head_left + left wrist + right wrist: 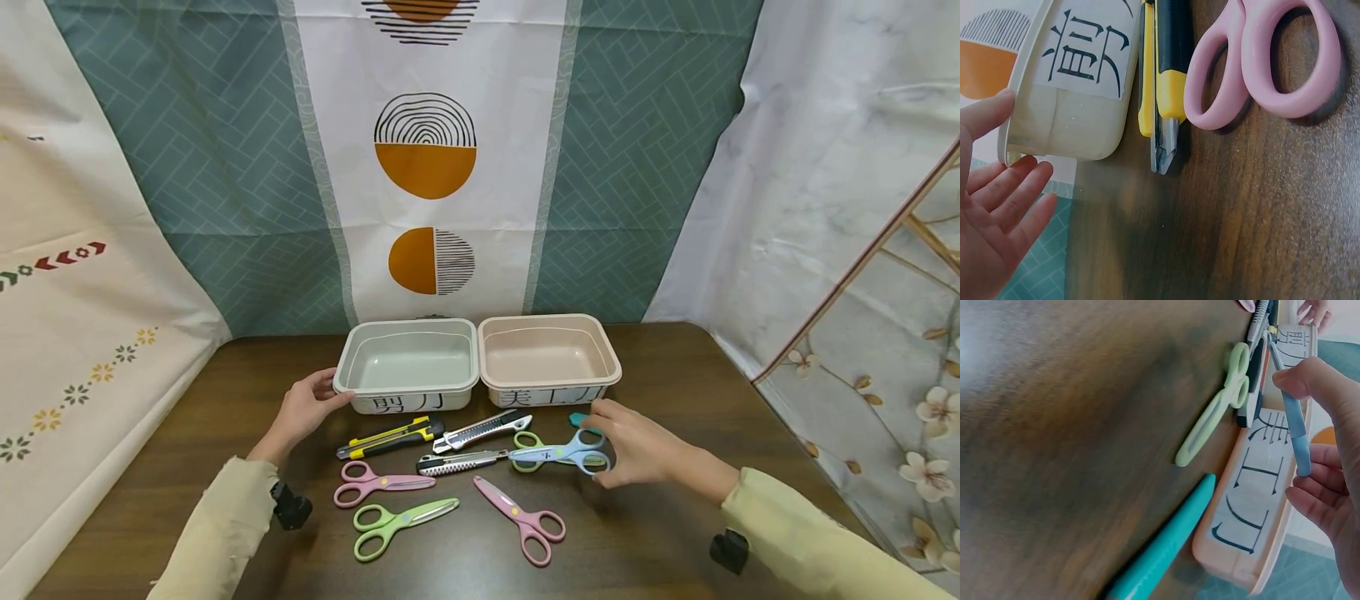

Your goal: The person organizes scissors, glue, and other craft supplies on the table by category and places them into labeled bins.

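Note:
My right hand pinches blue scissors by the handle loops, thumb on one side and fingers on the other. In the right wrist view these scissors are edge-on, above a green pair on the table. My left hand grips the left front corner of a grey-green box, thumb at its rim in the left wrist view. A yellow-and-black utility knife lies in front of that box. Beside it are a white-and-black utility knife and another with a ridged handle.
A pink-beige box stands right of the grey-green one; both have labelled fronts. Nearer lie pink scissors, green scissors and a second pink pair. A teal tapered tool lies by the pink-beige box. Curtains hang behind.

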A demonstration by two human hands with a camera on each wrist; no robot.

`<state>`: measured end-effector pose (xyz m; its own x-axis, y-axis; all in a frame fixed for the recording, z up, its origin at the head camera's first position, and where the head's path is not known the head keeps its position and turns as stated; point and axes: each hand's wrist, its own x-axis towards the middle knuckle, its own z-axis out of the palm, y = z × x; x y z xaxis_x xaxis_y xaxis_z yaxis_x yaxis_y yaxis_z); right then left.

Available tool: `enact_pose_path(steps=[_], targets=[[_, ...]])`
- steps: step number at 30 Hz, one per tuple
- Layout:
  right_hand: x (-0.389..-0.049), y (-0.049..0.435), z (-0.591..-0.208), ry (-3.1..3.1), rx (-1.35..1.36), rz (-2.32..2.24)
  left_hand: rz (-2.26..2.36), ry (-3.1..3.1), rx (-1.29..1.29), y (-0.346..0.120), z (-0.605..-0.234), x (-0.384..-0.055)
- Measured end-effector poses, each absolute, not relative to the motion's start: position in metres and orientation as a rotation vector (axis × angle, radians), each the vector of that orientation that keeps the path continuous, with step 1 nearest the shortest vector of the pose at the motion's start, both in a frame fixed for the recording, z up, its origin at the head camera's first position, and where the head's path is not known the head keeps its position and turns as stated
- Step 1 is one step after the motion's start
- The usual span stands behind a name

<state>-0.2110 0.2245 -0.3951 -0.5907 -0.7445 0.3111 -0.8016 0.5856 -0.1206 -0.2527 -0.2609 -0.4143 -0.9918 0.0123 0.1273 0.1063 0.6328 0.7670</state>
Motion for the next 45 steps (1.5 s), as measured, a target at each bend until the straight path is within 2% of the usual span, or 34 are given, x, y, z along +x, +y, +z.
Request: enact_pose_path(steps=[25, 45], targets=[[-0.241, 0.184, -0.361, -2.431, 1.407, 0.314, -1.307, -2.74, -0.099, -0.259, -0.413, -0.25], [-0.264, 0.137, -0.342, -2.508, 1.349, 0.401, -1.274, -2.741, -0.142, -0.259, -0.412, -0.25]])
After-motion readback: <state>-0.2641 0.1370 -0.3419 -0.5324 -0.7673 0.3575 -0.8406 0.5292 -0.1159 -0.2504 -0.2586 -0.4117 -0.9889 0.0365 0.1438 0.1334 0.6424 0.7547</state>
